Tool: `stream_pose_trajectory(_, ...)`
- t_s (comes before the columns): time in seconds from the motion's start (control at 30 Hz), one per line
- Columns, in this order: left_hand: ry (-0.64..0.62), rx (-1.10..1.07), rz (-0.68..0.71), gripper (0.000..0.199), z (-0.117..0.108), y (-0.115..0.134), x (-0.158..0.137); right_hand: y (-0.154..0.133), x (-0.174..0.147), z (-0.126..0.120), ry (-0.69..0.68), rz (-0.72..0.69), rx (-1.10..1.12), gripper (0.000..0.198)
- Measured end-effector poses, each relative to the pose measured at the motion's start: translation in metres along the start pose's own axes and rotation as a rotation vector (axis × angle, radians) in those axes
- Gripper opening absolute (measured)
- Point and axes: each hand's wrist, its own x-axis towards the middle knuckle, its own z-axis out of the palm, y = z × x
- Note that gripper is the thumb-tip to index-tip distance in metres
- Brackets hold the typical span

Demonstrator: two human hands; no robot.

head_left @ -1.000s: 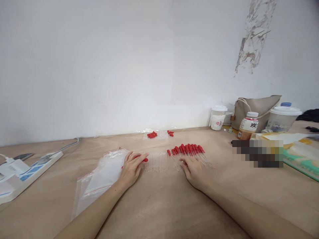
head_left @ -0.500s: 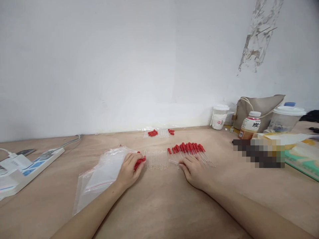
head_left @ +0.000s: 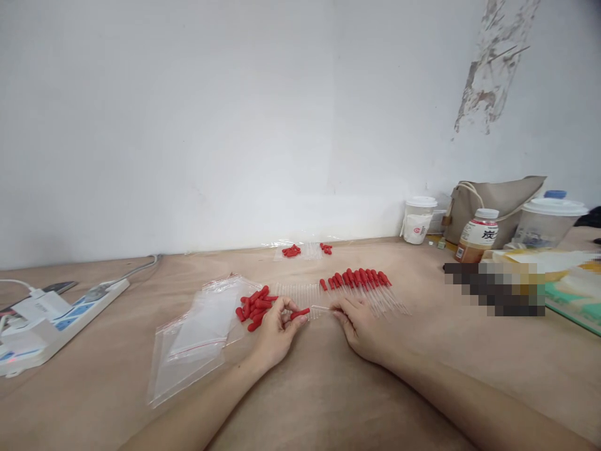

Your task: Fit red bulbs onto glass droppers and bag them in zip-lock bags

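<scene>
Pinching a red bulb (head_left: 299, 314) in the left hand (head_left: 277, 329), just swung in from the loose pile (head_left: 256, 307)!
Closed snugly on it, closed likewise on a clear tube (head_left: 322, 307) with the right hand (head_left: 361, 322). Now facing end to end by the row of tubes (head_left: 295, 292), putting both pieces in play together; touching or not, hard to tell. Slender and bright red against thin and see-through, left of the red-topped tubes (head_left: 361, 279).
</scene>
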Motion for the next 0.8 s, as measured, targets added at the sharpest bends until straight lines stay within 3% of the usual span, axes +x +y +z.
stream_pose_trajectory(0.13,-0.034,0.101,0.078,0.023,-0.002,-0.001,-0.001,-0.001,-0.001,0.004,-0.006,-0.009,0.048,0.020)
stream_pose_trajectory(0.37,-0.077,0.149,0.097,0.018,-0.003,0.011,-0.002,0.002,-0.002,0.004,0.023,-0.051,0.074,0.017)
stream_pose_trajectory(0.8,-0.129,0.148,0.147,0.018,-0.005,0.014,-0.005,0.006,0.003,-0.005,-0.119,-0.108,0.083,0.023)
